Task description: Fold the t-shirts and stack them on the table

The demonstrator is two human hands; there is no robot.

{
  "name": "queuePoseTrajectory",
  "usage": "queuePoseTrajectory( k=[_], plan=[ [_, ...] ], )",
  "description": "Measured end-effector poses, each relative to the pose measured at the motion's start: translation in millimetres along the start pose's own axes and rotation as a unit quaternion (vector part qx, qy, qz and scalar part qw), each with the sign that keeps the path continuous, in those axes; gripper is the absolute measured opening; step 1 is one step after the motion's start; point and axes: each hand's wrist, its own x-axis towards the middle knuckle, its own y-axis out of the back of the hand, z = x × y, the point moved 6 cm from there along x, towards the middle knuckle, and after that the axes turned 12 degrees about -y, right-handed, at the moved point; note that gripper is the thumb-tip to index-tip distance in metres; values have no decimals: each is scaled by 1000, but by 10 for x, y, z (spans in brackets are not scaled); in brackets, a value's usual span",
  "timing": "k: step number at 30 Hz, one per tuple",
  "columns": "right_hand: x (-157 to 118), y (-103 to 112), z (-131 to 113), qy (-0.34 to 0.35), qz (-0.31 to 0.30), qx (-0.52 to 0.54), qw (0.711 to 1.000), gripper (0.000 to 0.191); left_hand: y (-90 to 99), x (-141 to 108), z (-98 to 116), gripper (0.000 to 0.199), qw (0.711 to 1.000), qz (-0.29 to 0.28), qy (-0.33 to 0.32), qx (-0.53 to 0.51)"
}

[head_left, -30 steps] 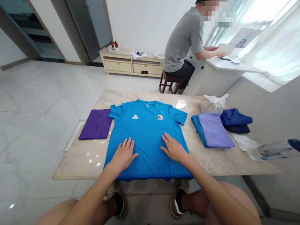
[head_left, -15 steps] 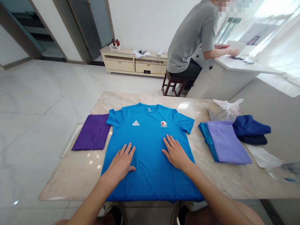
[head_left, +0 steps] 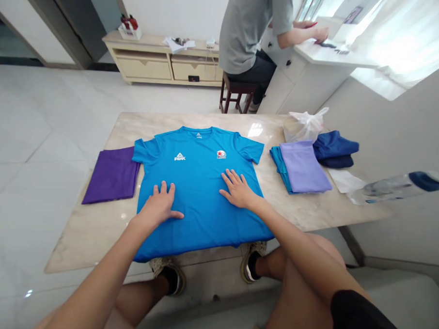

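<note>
Blue T-shirt [head_left: 200,183] lies face up and spread out on the marble table [head_left: 89,236], collar pointing away from me, its hem reaching over the near edge. Left hand [head_left: 159,205] and right hand [head_left: 238,189] both rest open on its front, below the PEAK logo [head_left: 180,157] and the star badge [head_left: 222,154], fingers fanned, nothing pinched or gripped. For smoothing like this, I'd keep both palms flat and light, pressing outward from the centre toward the sides so the fabric isn't dragged askew. The hem looks slightly uneven, though I can't be sure from this angle.

Folded purple cloth [head_left: 112,175] sits just beside the shirt on the left. To the right, lavender cloth [head_left: 304,167] lies on teal cloth [head_left: 277,162], next to navy garments [head_left: 334,149], with a white plastic bag [head_left: 304,125] behind them. Further right are a sheet of paper [head_left: 344,181] and a blurred plastic bottle [head_left: 396,187]. Beyond the table, a co-worker [head_left: 247,35] sits on a wooden stool [head_left: 237,95], both hands at a white counter [head_left: 319,55].
</note>
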Motion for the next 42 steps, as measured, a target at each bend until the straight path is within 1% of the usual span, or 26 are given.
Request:
queuePoseTrajectory(
  k=[3, 8, 11, 13, 14, 16, 18, 21, 23, 26, 28, 31, 33, 35, 37, 39, 42],
  plan=[
    [-33, -15, 23, -3, -42, 8, 999, 89, -2, -67, 38, 131, 1000, -11, -1, 1],
    [-153, -55, 125, 22, -71, 10, 997, 95, -35, -300, 210, 130, 999, -36, 6, 0],
    [-270, -11, 195, 53, -62, 5, 997, 91, -64, -451, 327, 127, 998, -62, 8, 5],
    [-331, 62, 233, 64, -24, 7, 998, 80, -66, -508, 348, 118, 998, -54, 4, 17],
    [-346, 100, 253, 60, 3, 10, 998, 75, -54, -516, 334, 111, 999, -36, -1, 28],
    [-340, 151, 285, 42, 62, 13, 997, 71, -18, -486, 258, 101, 998, 16, -15, 53],
    [-298, 132, 287, 37, 101, 16, 994, 71, 9, -404, 151, 100, 994, 73, -40, 70],
    [-217, 5, 275, 39, 122, 33, 991, 74, -25, -230, 9, 101, 986, 134, -87, 53],
    [-195, -78, 292, 35, 133, 46, 989, 74, -83, -126, -42, 97, 980, 170, -99, 27],
    [-231, -150, 361, 31, 154, 55, 986, 73, -205, -36, -28, 85, 971, 221, -92, 5],
    [-273, -165, 449, 9, 170, 55, 984, 73, -283, -22, 16, 79, 964, 251, -85, 5],
    [-317, -161, 568, -22, 187, 48, 981, 74, -353, -37, 55, 76, 956, 282, -76, 12],
    [-320, -161, 601, -25, 183, 41, 982, 74, -366, -40, 66, 77, 956, 283, -79, 17],
    [-313, -167, 603, -26, 177, 35, 983, 75, -360, -35, 73, 77, 960, 269, -78, 21],
    [-319, -184, 582, -34, 173, 31, 984, 75, -356, -34, 89, 78, 968, 240, -73, 23],
    [-350, -215, 551, -41, 171, 30, 984, 75, -363, -57, 122, 81, 977, 200, -68, 25],
    [-414, -238, 559, -31, 164, 41, 985, 73, -359, -168, 186, 85, 987, 153, -47, 34]
  ],
)
